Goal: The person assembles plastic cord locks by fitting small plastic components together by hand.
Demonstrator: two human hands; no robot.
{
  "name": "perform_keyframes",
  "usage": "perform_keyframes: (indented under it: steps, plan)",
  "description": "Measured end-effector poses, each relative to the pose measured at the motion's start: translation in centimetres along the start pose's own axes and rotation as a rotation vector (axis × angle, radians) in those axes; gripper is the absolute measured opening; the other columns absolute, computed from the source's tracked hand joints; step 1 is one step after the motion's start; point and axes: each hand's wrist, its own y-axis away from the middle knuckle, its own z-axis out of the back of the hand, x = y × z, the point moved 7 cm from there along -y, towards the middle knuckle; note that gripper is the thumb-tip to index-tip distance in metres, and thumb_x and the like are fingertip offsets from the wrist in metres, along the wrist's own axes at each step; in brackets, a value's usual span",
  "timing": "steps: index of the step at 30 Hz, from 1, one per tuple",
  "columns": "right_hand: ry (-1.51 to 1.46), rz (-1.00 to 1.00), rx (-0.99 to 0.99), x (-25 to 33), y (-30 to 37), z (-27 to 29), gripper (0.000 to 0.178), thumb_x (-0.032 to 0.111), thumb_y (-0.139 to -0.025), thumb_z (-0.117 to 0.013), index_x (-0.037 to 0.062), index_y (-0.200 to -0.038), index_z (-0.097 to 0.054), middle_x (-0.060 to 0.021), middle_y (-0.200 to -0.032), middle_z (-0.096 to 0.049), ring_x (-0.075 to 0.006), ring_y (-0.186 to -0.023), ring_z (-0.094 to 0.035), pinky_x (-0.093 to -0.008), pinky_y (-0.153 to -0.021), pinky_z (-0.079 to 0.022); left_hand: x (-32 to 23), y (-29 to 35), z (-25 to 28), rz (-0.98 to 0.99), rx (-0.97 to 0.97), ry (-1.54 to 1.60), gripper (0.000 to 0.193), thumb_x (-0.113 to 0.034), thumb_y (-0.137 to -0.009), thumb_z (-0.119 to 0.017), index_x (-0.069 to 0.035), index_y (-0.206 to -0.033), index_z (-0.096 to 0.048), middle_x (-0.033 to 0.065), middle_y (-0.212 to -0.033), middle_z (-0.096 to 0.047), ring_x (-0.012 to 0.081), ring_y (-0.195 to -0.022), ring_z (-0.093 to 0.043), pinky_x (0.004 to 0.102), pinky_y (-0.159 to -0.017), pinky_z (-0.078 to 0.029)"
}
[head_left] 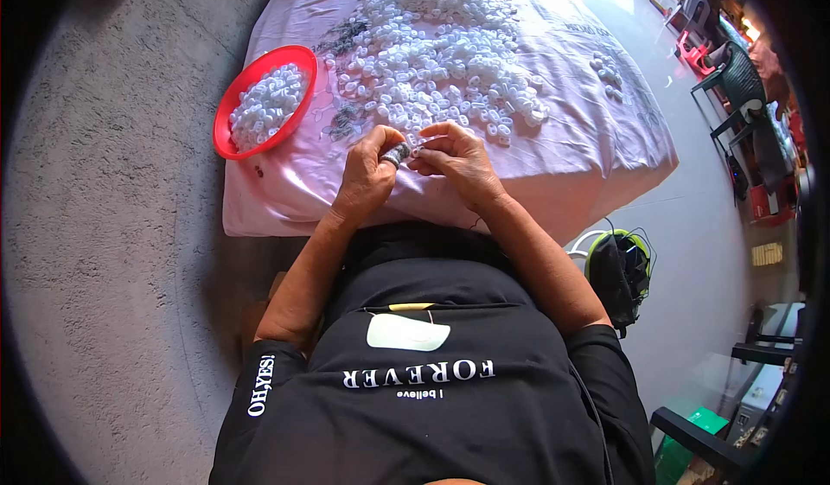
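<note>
Close together over the near part of the cloth, my two hands work at the edge of a heap of small white plastic pieces [450, 61], each with what look like two holes. My left hand [370, 169] is closed, with a small grey ridged thing [396, 154] at its fingertips; whether it is gripped or wrapped round a finger I cannot tell. The fingers of my right hand [458, 161] pinch a small white plastic piece [416, 151] right beside it. To the left, a red basin [223, 130] is filled with more white pieces.
A pale pink cloth [605, 152] covers the table. Dark grey clusters [347, 122] lie left of the heap, and a few white pieces [607, 74] sit apart at right. A black bag [616, 269] stands on the floor at right, with a dark chair [739, 79] farther off.
</note>
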Motion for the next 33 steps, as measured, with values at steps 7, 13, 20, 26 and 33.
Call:
perform_keyframes:
  steps: [7,13,20,26,33]
  plan:
    - [0.001,-0.006,0.047,0.0,0.1,-0.4,0.023,0.001,-0.090,-0.062,0.0000,-0.111,-0.054,-0.0124,-0.095,-0.066,-0.0179,-0.085,-0.068,-0.0261,-0.073,-0.056,0.5,-0.2,0.1,-0.006,0.098,0.002,0.014,0.008,-0.088,-0.049,0.001,-0.098,-0.055,0.0040,-0.088,-0.058,0.0104,-0.085,-0.057,0.0256,-0.079,-0.047]
    - [0.016,-0.007,0.109,-0.1,-0.1,-0.5,0.023,0.001,-0.089,-0.062,0.0000,-0.111,-0.055,-0.0111,-0.095,-0.066,-0.0172,-0.085,-0.068,-0.0258,-0.075,-0.056,-0.5,-0.4,0.3,-0.003,0.179,-0.058,0.013,0.007,-0.087,-0.049,0.002,-0.096,-0.056,0.0051,-0.085,-0.058,0.0111,-0.083,-0.057,0.0257,-0.076,-0.047]
    - [0.035,-0.021,0.099,-0.1,0.0,-0.7,0.025,0.001,-0.089,-0.063,0.0001,-0.113,-0.054,-0.0111,-0.094,-0.067,-0.0170,-0.084,-0.068,-0.0266,-0.074,-0.056,-0.3,-0.4,0.3,-0.004,0.203,-0.045,0.015,0.008,-0.084,-0.049,0.002,-0.096,-0.056,0.0052,-0.084,-0.058,0.0120,-0.080,-0.058,0.0271,-0.075,-0.047]
    - [0.079,-0.037,0.085,-0.2,0.0,-0.5,0.028,0.001,-0.088,-0.063,0.0010,-0.114,-0.052,-0.0114,-0.093,-0.067,-0.0167,-0.083,-0.068,-0.0264,-0.073,-0.055,-1.3,-0.4,0.5,-0.017,0.248,-0.087,0.016,0.009,-0.083,-0.048,0.002,-0.096,-0.055,0.0054,-0.084,-0.057,0.0103,-0.082,-0.055,0.0263,-0.076,-0.047]
    - [0.102,0.006,0.117,0.1,0.0,-0.7,0.028,-0.001,-0.089,-0.061,-0.0026,-0.114,-0.049,-0.0150,-0.090,-0.068,-0.0179,-0.080,-0.069,-0.0265,-0.068,-0.057,0.2,-0.6,0.3,-0.001,0.316,0.024,0.019,0.009,-0.081,-0.047,0.003,-0.096,-0.056,0.0079,-0.084,-0.058,0.0146,-0.081,-0.056,0.0287,-0.077,-0.046]
